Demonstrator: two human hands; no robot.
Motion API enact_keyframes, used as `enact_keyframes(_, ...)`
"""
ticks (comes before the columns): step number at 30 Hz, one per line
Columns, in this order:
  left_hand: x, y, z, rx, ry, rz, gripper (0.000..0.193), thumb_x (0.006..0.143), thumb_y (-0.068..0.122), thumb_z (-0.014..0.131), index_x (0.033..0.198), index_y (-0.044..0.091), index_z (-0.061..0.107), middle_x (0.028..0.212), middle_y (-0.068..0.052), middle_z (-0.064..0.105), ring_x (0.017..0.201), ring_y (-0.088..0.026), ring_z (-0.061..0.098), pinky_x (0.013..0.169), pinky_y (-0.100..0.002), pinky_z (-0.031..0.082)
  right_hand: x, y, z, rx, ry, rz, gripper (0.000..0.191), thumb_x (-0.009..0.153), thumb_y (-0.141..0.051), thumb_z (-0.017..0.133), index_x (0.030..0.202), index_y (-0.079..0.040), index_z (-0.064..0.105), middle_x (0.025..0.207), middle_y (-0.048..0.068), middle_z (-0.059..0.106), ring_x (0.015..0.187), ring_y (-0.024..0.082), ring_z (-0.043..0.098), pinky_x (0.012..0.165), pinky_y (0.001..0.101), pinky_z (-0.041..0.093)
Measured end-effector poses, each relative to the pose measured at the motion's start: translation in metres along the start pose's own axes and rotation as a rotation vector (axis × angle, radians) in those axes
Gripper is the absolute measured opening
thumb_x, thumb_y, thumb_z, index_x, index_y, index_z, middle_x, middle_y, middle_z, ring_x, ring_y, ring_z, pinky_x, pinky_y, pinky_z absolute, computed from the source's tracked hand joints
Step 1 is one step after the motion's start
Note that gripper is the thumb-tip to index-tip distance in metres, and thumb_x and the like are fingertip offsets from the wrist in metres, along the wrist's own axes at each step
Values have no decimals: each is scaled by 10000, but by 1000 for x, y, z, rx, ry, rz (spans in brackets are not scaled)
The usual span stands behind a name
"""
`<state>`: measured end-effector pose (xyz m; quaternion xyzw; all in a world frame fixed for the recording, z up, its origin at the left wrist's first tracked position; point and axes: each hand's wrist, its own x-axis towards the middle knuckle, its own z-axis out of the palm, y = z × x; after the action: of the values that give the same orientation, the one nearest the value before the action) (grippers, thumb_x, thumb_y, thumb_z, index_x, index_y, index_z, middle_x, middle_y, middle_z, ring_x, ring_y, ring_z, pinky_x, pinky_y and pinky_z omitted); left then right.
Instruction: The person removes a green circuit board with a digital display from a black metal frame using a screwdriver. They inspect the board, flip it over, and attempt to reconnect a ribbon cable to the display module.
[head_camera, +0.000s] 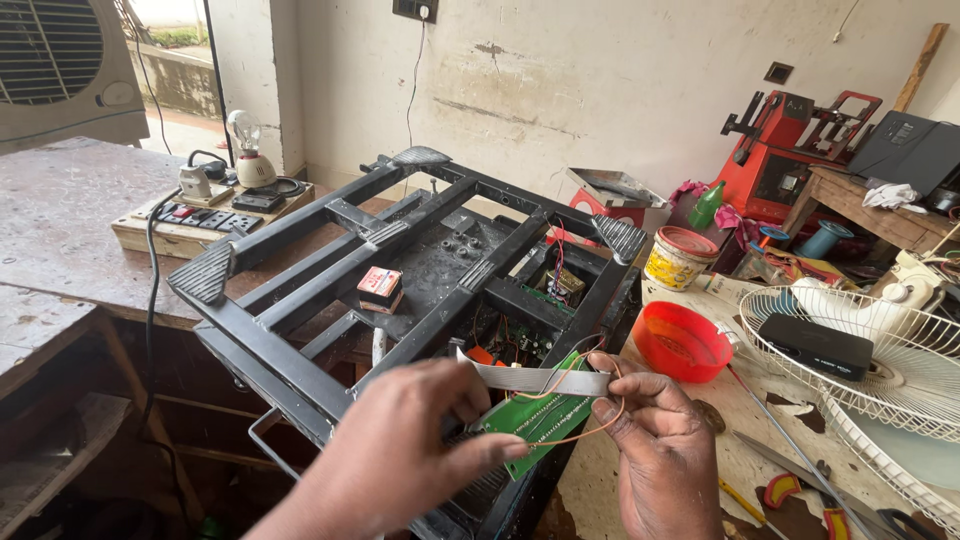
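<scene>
**Hands on ribbon and board**

Left hand (420, 435) pinches the green circuit board (545, 418), likely to steady it. Right hand (650, 440) grips the grey ribbon cable (535, 379) at its 3 o'clock end, keeping it taut. Thin orange wires (600, 425) loop round the board, which sits at 6 o'clock of the black open chassis (400, 260).

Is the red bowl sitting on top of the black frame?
No, the red bowl sits on the table to the right of the black frame.
</scene>
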<state>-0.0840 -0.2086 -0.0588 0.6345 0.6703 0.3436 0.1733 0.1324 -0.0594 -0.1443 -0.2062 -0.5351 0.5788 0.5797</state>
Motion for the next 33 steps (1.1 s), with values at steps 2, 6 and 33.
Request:
enact_keyframes(2, -2, 3, 6, 7, 21, 27, 471, 756, 502, 835, 889, 64, 724, 827, -95, 743, 772, -232, 731, 694, -381, 576, 1, 1, 0, -4, 5, -10, 208, 833, 114, 658, 988, -12, 601, 1293, 266, 702, 1318, 270, 614, 1140, 454, 465)
enact_keyframes(6, 0, 2, 14, -89, 53, -18, 442, 778, 456, 853, 873, 43, 730, 771, -128, 733, 715, -236, 716, 649, -389, 555, 0, 3, 1, -9, -5, -30, 203, 840, 119, 656, 992, -3, 597, 1299, 263, 700, 1281, 290, 619, 1111, 454, 488)
enact_keyframes(33, 1, -14, 34, -427, 498, -74, 170, 838, 151, 775, 781, 64, 640, 647, -53, 707, 559, -78, 651, 459, -273, 518, -12, -5, -64, -274, -240, -152, 211, 868, 172, 655, 1065, 102, 685, 1214, 335, 740, 1073, 284, 687, 949, 408, 532)
